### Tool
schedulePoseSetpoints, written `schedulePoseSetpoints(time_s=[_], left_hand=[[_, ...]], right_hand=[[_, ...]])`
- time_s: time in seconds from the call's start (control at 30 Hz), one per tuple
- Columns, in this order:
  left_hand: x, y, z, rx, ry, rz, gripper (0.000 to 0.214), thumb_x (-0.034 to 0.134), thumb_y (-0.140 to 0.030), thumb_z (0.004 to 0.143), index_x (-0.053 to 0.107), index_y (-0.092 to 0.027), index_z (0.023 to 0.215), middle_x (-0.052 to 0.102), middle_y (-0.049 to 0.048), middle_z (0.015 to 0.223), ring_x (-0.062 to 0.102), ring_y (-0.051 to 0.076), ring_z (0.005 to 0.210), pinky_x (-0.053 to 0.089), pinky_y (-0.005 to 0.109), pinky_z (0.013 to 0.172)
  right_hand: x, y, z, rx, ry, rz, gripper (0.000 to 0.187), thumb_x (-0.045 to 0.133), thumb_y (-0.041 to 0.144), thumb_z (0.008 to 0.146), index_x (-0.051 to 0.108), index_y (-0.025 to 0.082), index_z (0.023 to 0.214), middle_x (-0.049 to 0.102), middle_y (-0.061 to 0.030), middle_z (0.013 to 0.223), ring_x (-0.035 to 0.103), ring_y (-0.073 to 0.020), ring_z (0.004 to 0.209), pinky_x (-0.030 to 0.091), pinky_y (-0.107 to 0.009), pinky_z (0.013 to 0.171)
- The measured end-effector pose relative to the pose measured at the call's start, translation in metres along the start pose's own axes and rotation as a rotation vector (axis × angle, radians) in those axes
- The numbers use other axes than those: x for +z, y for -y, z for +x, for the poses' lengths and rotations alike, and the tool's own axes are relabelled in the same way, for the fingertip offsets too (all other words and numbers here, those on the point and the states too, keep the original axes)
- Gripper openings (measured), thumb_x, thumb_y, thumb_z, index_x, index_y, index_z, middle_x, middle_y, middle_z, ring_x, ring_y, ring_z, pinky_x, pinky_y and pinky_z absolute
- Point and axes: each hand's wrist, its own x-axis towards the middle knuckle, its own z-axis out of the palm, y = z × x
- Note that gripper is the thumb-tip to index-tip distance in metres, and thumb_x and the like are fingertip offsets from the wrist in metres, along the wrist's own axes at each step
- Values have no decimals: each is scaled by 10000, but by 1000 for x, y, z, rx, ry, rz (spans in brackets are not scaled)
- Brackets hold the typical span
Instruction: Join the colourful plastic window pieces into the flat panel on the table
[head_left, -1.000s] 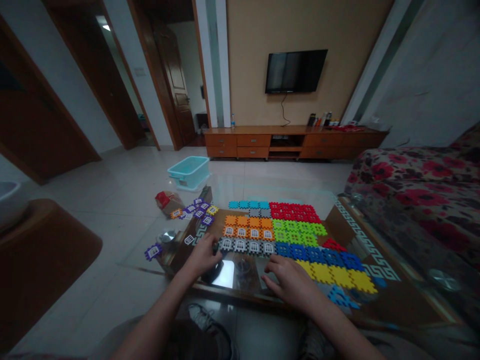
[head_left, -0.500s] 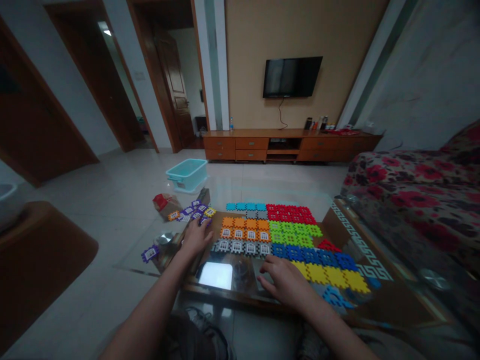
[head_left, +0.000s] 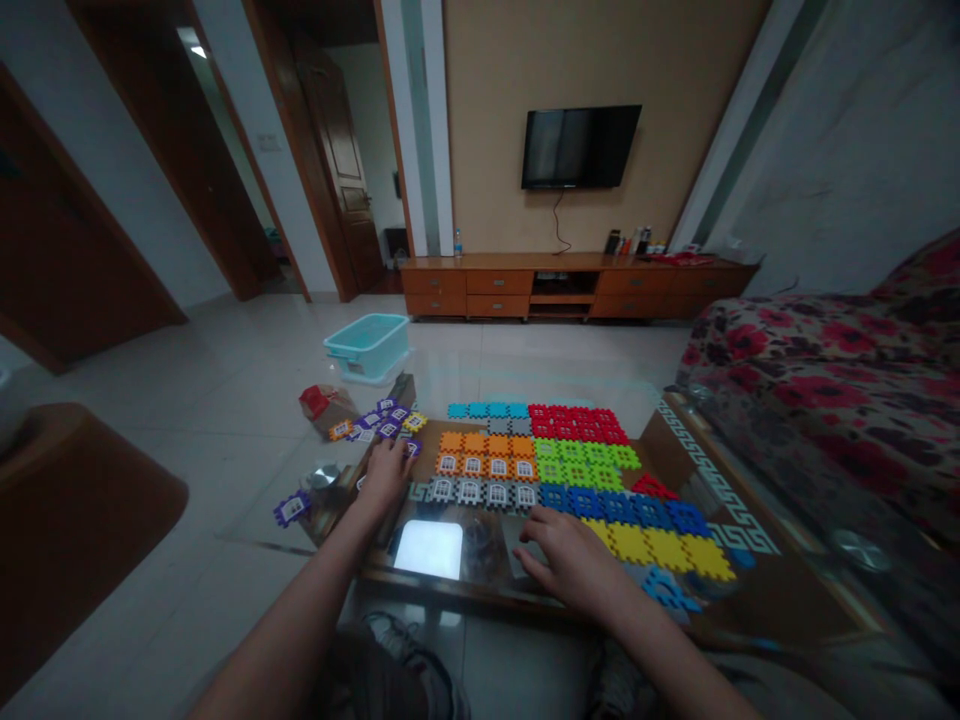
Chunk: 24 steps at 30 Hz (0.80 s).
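My left hand (head_left: 386, 476) is at the left of the glass table, its fingers closed at a purple window tile (head_left: 411, 449). Part of that tile shows beside the fingertips. Just beyond lies a loose pile of purple window tiles (head_left: 388, 428), with a yellow tile (head_left: 414, 422) and an orange tile (head_left: 340, 430) at its edges. My right hand (head_left: 564, 556) rests low over the table, fingers bent and apart, holding nothing. It is nearest to the grey window tiles (head_left: 497, 493) and the row of yellow tiles (head_left: 664, 549), partly covering that row's left end.
Orange (head_left: 487, 444), green (head_left: 581, 463), red (head_left: 577, 423), dark blue (head_left: 621, 507) and light blue tiles (head_left: 487, 410) lie in rows on the glass table. A lone purple tile (head_left: 292, 508) lies at left. A teal bin (head_left: 367, 347) stands beyond; a floral sofa (head_left: 795, 360) is at right.
My left hand has drawn its thumb in toward its fingers at the purple tile. My right hand stays in nearly the same place. The whole view has shifted slightly.
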Motion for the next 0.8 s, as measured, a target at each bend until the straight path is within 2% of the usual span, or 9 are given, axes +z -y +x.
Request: schedulePoseSetpoints(time_s=[0.1, 0.2, 0.3, 0.5, 0.57, 0.67, 0.8], left_hand=[[-1, -1, -1, -38, -48, -59, 240, 550, -213, 854, 568, -123, 1076, 568, 134, 1060, 553, 271, 1018, 459, 405, 919], [-6, -2, -3, -78, -137, -171, 418, 605, -149, 749, 514, -140, 1157, 523, 108, 1101, 549, 268, 1063, 465, 404, 955], [-12, -6, -8, -101, -224, -263, 523, 581, -94, 700, 503, -154, 1213, 484, 92, 1118, 549, 259, 1083, 457, 399, 999], [-25, -35, -20, -154, -291, -461, 381, 591, -158, 733, 609, -171, 1114, 551, 79, 1049, 591, 259, 1033, 475, 415, 981], [-28, -48, -24, -143, -264, -603, 323, 607, -205, 760, 611, -179, 1083, 604, 76, 1055, 609, 252, 1023, 489, 411, 953], [-28, -69, -32, -123, -109, -937, 284, 618, -330, 822, 602, -175, 1059, 668, 69, 1013, 653, 225, 935, 526, 381, 872], [-27, -95, -49, -188, 68, -1297, 349, 715, -409, 762, 589, -164, 976, 681, 66, 953, 671, 201, 849, 559, 347, 791]], right_hand=[[1, -2, 0, -2, -6, -4, 145, 575, 276, 917, 697, 200, 914, 667, -86, 960, 658, -235, 882, 489, -323, 746], [1, -3, 1, 0, -1, -8, 155, 568, 278, 922, 698, 195, 913, 663, -88, 960, 656, -234, 889, 488, -322, 748], [1, -3, 0, -3, 5, -7, 164, 567, 283, 922, 701, 188, 916, 662, -91, 964, 655, -235, 892, 488, -324, 753], [1, -1, 1, 6, -5, 35, 187, 559, 290, 928, 713, 186, 954, 664, -90, 967, 652, -236, 897, 484, -329, 766], [0, 0, 1, 9, -14, 75, 192, 560, 296, 927, 717, 190, 962, 664, -87, 965, 647, -231, 899, 481, -327, 775], [1, 1, 2, -2, -49, 170, 175, 568, 296, 921, 711, 204, 964, 660, -66, 957, 633, -221, 910, 477, -327, 798], [5, -1, 5, 10, -125, 315, 137, 587, 277, 902, 681, 204, 969, 658, -56, 960, 619, -212, 914, 480, -335, 815]])
